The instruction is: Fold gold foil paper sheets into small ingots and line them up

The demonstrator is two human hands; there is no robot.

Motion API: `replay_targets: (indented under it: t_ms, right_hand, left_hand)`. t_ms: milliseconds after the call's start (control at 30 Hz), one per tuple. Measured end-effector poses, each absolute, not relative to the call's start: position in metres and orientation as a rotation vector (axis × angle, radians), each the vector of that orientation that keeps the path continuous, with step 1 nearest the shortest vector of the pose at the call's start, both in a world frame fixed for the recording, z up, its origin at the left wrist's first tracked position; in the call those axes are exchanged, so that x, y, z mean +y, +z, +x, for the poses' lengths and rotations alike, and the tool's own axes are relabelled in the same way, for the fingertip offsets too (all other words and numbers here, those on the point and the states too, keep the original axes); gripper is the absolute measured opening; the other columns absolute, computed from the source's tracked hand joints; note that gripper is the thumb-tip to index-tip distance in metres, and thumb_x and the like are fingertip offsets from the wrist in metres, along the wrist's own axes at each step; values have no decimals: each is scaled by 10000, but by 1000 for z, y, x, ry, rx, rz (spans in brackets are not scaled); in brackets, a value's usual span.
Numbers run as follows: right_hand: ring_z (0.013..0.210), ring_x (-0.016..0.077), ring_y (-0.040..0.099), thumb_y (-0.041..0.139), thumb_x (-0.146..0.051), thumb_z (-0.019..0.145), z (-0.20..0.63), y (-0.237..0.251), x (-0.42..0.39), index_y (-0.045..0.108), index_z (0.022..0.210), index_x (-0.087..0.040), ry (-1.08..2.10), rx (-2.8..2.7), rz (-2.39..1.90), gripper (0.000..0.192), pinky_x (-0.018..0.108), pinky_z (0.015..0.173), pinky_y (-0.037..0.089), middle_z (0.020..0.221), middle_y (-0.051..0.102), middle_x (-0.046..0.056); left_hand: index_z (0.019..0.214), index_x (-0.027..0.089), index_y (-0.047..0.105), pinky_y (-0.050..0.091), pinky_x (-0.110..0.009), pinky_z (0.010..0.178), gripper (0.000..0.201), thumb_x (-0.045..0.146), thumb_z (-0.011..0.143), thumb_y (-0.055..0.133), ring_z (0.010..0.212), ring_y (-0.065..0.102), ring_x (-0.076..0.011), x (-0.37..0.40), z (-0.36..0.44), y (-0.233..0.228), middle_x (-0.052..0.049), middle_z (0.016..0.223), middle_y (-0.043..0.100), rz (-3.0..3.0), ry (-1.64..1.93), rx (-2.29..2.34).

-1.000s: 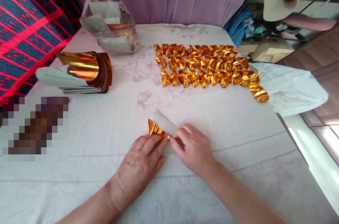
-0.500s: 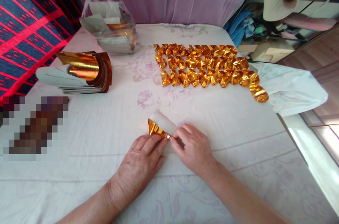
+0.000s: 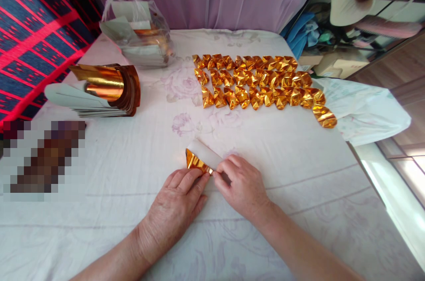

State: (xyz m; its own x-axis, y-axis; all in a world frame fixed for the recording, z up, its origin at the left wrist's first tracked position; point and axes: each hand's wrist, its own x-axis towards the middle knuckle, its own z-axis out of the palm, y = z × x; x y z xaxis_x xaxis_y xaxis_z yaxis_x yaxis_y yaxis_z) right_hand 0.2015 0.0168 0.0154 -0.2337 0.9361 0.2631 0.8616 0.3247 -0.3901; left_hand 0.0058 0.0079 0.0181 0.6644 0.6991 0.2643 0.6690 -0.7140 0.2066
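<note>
my left hand and right hand pinch the gold foil paper sheet with white backing at my fingertips, flat on the white floral cloth | likely light, thin, crease-prone, slippery | grip by folded edges

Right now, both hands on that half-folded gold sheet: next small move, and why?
Probably press the near gold corner flat and crease it. The left hand and right hand pinch the gold-and-white foil paper piece at its near edge on the white floral cloth; it is only partly folded, unlike the rows of finished gold folded pieces beyond.
</note>
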Motion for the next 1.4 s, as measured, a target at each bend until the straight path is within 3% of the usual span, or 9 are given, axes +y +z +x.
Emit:
replay_targets:
  t_ms: [533,1400]
  right_hand:
    - [708,159,568,575,-174,856,202,15,16,550,703,-220,236,-2137,-1591,161,288,659,393,718,592,3]
    - [723,165,572,591,-171,845,201,14,17,552,719,-216,211,-2161,-1630,139,286,659,390,738,590,8]
  left_hand:
    - [1322,171,554,528,-438,915,364,245,980,456,1040,594,-249,7,5,16,-114,1166,637,2709,473,1168]
    - [1294,137,570,532,-446,899,352,240,969,479,1015,586,-255,7,6,16,-118,1160,635,2759,463,1157]
